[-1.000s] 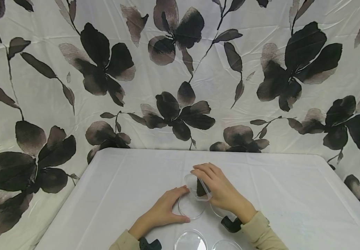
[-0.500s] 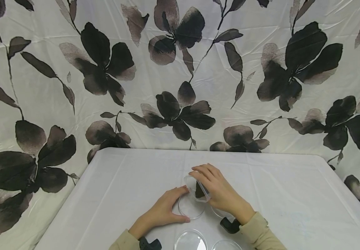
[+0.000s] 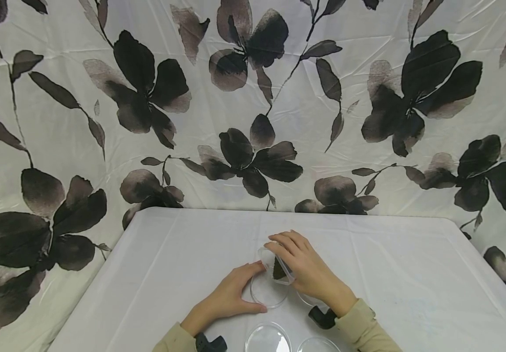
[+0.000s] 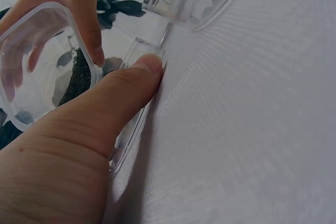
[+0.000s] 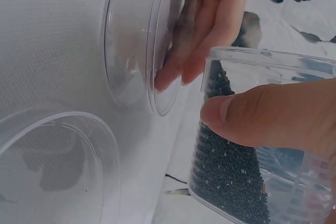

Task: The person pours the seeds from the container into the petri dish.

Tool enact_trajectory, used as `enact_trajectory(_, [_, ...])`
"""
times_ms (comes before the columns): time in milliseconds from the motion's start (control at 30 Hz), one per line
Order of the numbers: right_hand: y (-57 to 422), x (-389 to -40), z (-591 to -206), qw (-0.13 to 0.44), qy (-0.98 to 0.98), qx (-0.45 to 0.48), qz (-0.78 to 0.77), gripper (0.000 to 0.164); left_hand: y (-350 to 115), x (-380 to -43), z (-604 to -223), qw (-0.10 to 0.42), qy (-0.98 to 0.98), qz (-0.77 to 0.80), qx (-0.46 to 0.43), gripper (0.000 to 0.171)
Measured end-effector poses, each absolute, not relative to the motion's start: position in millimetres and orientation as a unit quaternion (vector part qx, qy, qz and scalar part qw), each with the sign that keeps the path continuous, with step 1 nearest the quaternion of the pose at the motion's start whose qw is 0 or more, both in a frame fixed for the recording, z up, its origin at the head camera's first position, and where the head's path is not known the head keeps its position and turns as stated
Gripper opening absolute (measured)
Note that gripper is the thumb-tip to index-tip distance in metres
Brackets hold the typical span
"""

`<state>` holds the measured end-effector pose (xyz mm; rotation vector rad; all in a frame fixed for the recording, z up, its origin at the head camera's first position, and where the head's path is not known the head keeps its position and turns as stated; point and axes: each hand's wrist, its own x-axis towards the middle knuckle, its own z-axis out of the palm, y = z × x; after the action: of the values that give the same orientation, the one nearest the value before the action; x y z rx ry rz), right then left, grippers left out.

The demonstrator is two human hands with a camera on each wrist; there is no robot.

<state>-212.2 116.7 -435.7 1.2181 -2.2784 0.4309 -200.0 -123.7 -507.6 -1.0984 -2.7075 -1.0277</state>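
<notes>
My right hand (image 3: pixel 310 269) grips a clear plastic tub (image 5: pixel 268 59), thumb on one side, tilted above the table. Small dark seeds (image 5: pixel 226 171), with a few pale ones among them, are heaped along its lower side. Just below and to the left is a clear round petri dish (image 3: pixel 269 294), with no seeds visible in it. Around that dish's left side my left hand (image 3: pixel 231 293) curls, its thumb (image 4: pixel 144 69) at the near rim and fingers at the far one. The tub's mouth leans toward the dish.
Another clear dish (image 5: pixel 52 166) stands to the right, partly under my right forearm in the head view. Two more clear round dishes (image 3: pixel 268 337) sit at the near side of the white table (image 3: pixel 182 259). A floral cloth (image 3: pixel 244 107) hangs behind.
My right hand has shifted slightly left with the tub, and the seeds' edge has moved a little toward the dish. The left hand and the dish stay in place.
</notes>
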Motion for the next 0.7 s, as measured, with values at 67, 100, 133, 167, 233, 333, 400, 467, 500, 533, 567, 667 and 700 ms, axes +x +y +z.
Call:
enact_trajectory(67, [116.5,-211.9,-435.9,0.260,-0.840,0.450,0.157,0.099,-123.7,-200.3,-507.9,0.023,-0.874,-0.331,-0.356,0.085])
enact_trajectory(100, [116.4,-211.7,-436.0,0.260,-0.840,0.450,0.156,0.098,-123.7,-200.6,-508.1,0.024,-0.873,-0.331,-0.357,0.085])
enact_trajectory(133, [116.2,-211.7,-436.1,0.261,-0.839,0.451,0.155,0.098,-123.7,-200.7,-508.2,0.025,-0.873,-0.330,-0.358,0.085])
enact_trajectory(167, [116.1,-211.7,-436.4,0.262,-0.839,0.451,0.154,0.097,-123.7,-200.8,-508.2,0.026,-0.873,-0.330,-0.359,0.084])
enact_trajectory(233, [115.9,-211.9,-436.9,0.263,-0.839,0.452,0.152,0.096,-123.7,-201.0,-508.1,0.026,-0.872,-0.330,-0.360,0.084])
enact_trajectory(333, [115.7,-212.2,-437.4,0.265,-0.838,0.452,0.151,0.095,-123.7,-201.0,-507.6,0.027,-0.872,-0.329,-0.361,0.084])
enact_trajectory(400, [115.7,-212.2,-437.4,0.265,-0.838,0.452,0.151,0.095,-123.7,-200.8,-507.5,0.028,-0.873,-0.329,-0.361,0.084])
enact_trajectory(467, [115.8,-212.0,-437.2,0.265,-0.838,0.453,0.151,0.095,-123.7,-200.6,-507.2,0.028,-0.873,-0.328,-0.360,0.084])
enact_trajectory(500, [115.8,-211.9,-437.0,0.265,-0.838,0.453,0.151,0.095,-123.6,-200.5,-507.1,0.028,-0.873,-0.328,-0.360,0.084])
enact_trajectory(533, [115.8,-211.9,-436.9,0.265,-0.838,0.453,0.151,0.095,-123.5,-200.4,-506.9,0.028,-0.873,-0.328,-0.360,0.084])
enact_trajectory(567, [115.8,-211.9,-436.9,0.265,-0.838,0.453,0.151,0.095,-123.5,-200.3,-506.8,0.028,-0.873,-0.327,-0.359,0.084])
enact_trajectory(667, [115.9,-211.6,-436.8,0.264,-0.839,0.452,0.151,0.095,-123.5,-199.8,-506.6,0.027,-0.874,-0.328,-0.358,0.085])
enact_trajectory(700, [115.8,-211.7,-436.9,0.264,-0.839,0.452,0.151,0.095,-123.5,-199.7,-506.5,0.027,-0.874,-0.328,-0.357,0.085])
